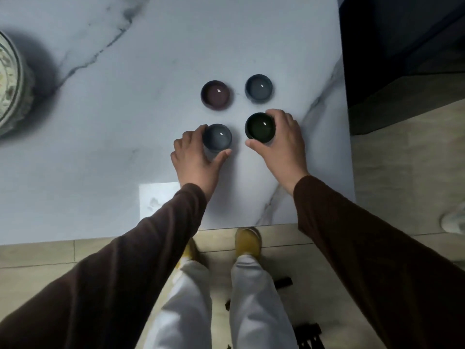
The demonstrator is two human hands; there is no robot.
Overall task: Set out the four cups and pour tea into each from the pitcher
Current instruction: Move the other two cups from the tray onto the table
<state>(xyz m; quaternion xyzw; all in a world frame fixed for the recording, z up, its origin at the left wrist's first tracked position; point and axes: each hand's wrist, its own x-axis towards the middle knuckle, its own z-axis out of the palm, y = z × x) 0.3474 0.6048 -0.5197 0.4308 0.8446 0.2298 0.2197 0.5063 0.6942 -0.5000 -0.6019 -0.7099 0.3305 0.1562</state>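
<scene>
Four cups (237, 112) in a square on the table (125, 96); bowl (10, 81) far left

A single view is given, taken from a wide-angle camera worn on the person's head. The scene is looked at from above, almost straight down and slightly forward. The marble table (105, 102) fills the far and left part of the frame, its near edge crossing the middle, and the tiled floor (392, 187) is seen at the right and near. The wearer's own sleeves (130, 260), trousers (254, 306) and shoes (247, 241) are taken in at the near edge. Lines are bent toward the borders by the lens. The tabletop is seen from close range, within arm's reach. No second view is supplied, so nothing is shared.
</scene>
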